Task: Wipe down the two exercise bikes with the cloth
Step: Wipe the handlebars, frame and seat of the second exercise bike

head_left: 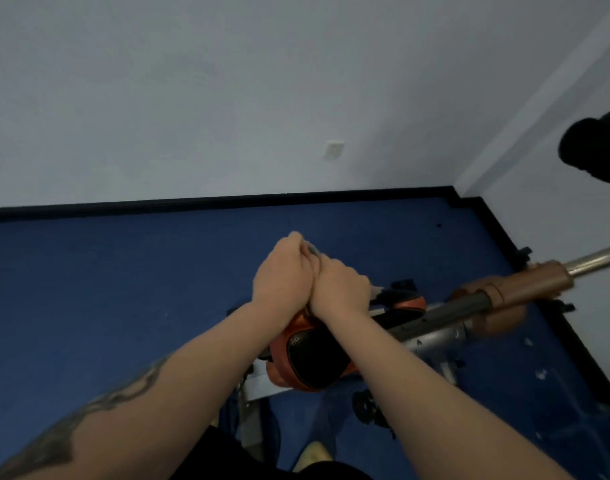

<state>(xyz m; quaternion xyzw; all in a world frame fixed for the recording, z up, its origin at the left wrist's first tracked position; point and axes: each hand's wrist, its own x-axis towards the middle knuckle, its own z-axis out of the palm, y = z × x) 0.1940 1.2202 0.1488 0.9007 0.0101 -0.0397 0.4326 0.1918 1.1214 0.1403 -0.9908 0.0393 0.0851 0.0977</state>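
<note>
An exercise bike stands below me with an orange and black saddle (310, 358) and a brown and grey frame tube (497, 292) running to the right. Both my hands are held together above the saddle's front. My left hand (282, 271) is curled, and a small grey-white bit of cloth (312, 251) shows between its fingers. My right hand (341, 287) is curled beside it, wrist against the left hand, with another scrap of pale cloth at its far side. Most of the cloth is hidden inside the hands.
Blue floor (123, 289) spreads to the left, edged by a black skirting and a pale wall (227, 98). A dark padded part of another machine (594, 150) hangs at the right edge. A pedal (365, 407) sits below the saddle.
</note>
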